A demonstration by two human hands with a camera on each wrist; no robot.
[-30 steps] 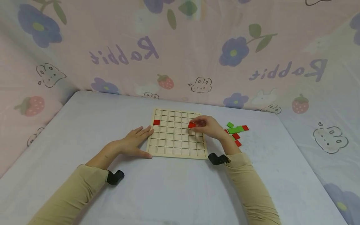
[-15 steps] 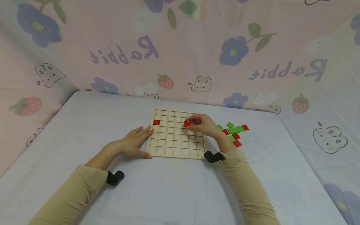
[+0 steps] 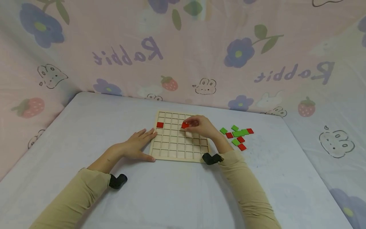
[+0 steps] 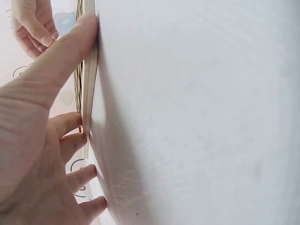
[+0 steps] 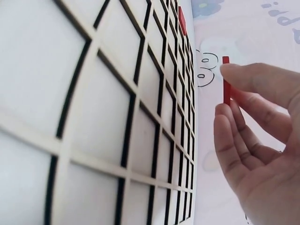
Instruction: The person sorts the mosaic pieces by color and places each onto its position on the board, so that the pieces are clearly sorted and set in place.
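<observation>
A wooden grid board lies flat on the white table, with one red square tile in a cell by its left edge. My right hand pinches a second red tile between thumb and fingers above the board's upper middle. In the right wrist view this held tile is seen edge-on, apart from the grid. My left hand lies with fingers spread along the board's left edge. In the left wrist view its thumb and some fingertips touch the board's side.
Right of the board, several loose green tiles and red tiles lie scattered on the table. A patterned cloth hangs behind and at the sides. Black pieces stick out at both cuffs.
My right hand has moved left over the board with the red tile in its pinch, uncovering more of the loose tiles. My left hand has stayed in place.
</observation>
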